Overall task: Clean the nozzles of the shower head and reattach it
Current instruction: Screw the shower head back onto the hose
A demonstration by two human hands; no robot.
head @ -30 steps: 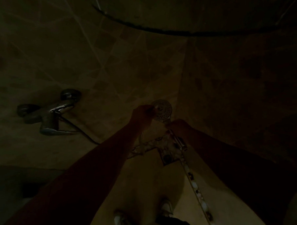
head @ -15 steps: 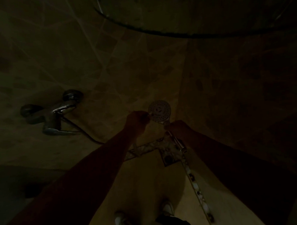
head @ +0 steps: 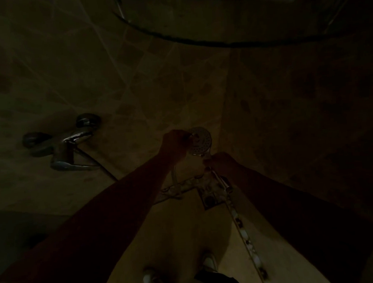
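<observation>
Head view, frame centre: left hand (head: pixel 174 144) had returned against shower head (head: pixel 200 142) rim, apparently pinching; right hand (head: pixel 221 161) gripped handle. Nozzle cleaning likely continuing.

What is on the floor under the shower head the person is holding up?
Below the shower head a square floor drain sits in the corner beside a patterned tile strip. The arms hide the floor on either side.
</observation>
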